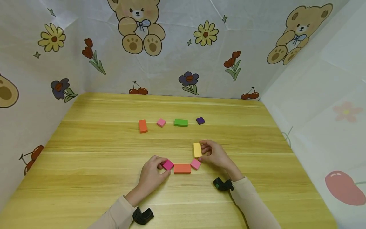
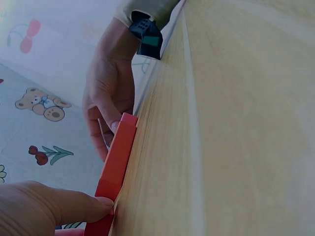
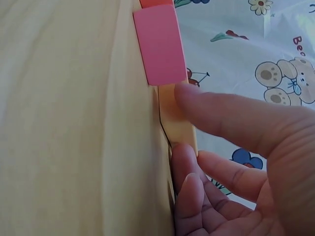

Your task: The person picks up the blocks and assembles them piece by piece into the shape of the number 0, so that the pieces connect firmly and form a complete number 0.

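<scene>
Near the table's middle, my left hand pinches a magenta block between thumb and fingers. That block's corner meets the left end of an orange-red rectangular block. At its right end lies a pink block, turned at an angle. My right hand holds a yellow rectangular block from the right, just above the pink one. In the right wrist view, the thumb presses the yellow block beside the pink block, and the other fingers curl at its far end.
Farther back stand an orange block, a small pink block, a green rectangular block and a dark purple block, spaced apart in a row. Bear-printed cloth walls in the wooden table at the back and sides.
</scene>
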The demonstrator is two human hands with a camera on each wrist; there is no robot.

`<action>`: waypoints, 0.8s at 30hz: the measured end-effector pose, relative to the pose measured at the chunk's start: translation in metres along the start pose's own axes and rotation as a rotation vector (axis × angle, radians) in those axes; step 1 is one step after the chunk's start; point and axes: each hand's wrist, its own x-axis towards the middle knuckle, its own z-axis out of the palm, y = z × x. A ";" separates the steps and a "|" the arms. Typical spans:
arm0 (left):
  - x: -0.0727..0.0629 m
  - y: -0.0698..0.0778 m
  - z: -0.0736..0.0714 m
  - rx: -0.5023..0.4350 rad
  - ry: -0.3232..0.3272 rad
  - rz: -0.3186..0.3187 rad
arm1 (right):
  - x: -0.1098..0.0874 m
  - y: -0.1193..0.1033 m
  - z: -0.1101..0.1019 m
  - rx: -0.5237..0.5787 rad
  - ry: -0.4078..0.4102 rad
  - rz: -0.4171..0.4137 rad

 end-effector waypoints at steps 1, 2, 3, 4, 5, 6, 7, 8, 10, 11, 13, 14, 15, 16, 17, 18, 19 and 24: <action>0.000 0.000 0.000 -0.001 0.001 0.001 | 0.000 0.001 0.000 0.005 -0.004 -0.004; 0.000 -0.001 0.000 -0.003 0.002 0.001 | 0.000 0.001 -0.001 0.012 -0.005 -0.005; 0.000 -0.001 0.001 0.001 0.002 0.007 | 0.000 0.001 -0.001 0.017 -0.006 -0.006; 0.000 -0.002 0.001 0.001 0.002 0.008 | 0.000 0.001 -0.001 0.022 -0.008 -0.005; 0.000 -0.002 0.001 0.000 0.003 0.010 | 0.000 0.002 -0.001 0.025 -0.012 -0.009; 0.000 -0.002 0.001 0.001 0.004 0.012 | 0.000 0.001 -0.001 0.028 -0.015 -0.010; 0.000 -0.002 0.001 0.001 0.004 0.013 | -0.001 0.001 -0.001 0.030 -0.017 -0.010; 0.000 -0.002 0.001 0.002 0.003 0.012 | -0.001 0.001 -0.001 0.032 -0.017 -0.006; 0.000 -0.002 0.001 0.000 0.003 0.008 | -0.001 0.001 -0.001 0.038 -0.022 -0.004; 0.000 -0.002 0.001 0.000 0.002 0.008 | -0.001 0.001 -0.001 0.043 -0.024 -0.003; -0.001 -0.002 0.002 0.002 0.003 0.008 | -0.001 0.002 -0.001 0.051 -0.022 0.004; 0.000 -0.002 0.002 0.003 0.004 0.010 | -0.001 0.002 -0.001 0.053 -0.020 0.007; 0.000 -0.002 0.002 0.004 0.005 0.017 | -0.001 0.002 -0.001 0.054 -0.019 0.006; 0.000 -0.002 0.002 0.008 0.006 0.021 | -0.001 0.002 -0.001 0.052 -0.018 0.005; 0.000 -0.002 0.001 0.007 0.006 0.022 | -0.001 0.002 -0.001 0.047 -0.017 0.006; 0.000 -0.003 0.001 0.006 0.006 0.023 | -0.001 0.002 -0.001 0.041 -0.015 0.008; 0.000 -0.003 0.001 0.006 0.005 0.023 | -0.001 0.002 -0.001 0.035 -0.011 0.010; 0.000 -0.002 0.001 0.009 0.006 0.021 | 0.000 0.001 -0.001 0.009 -0.006 0.013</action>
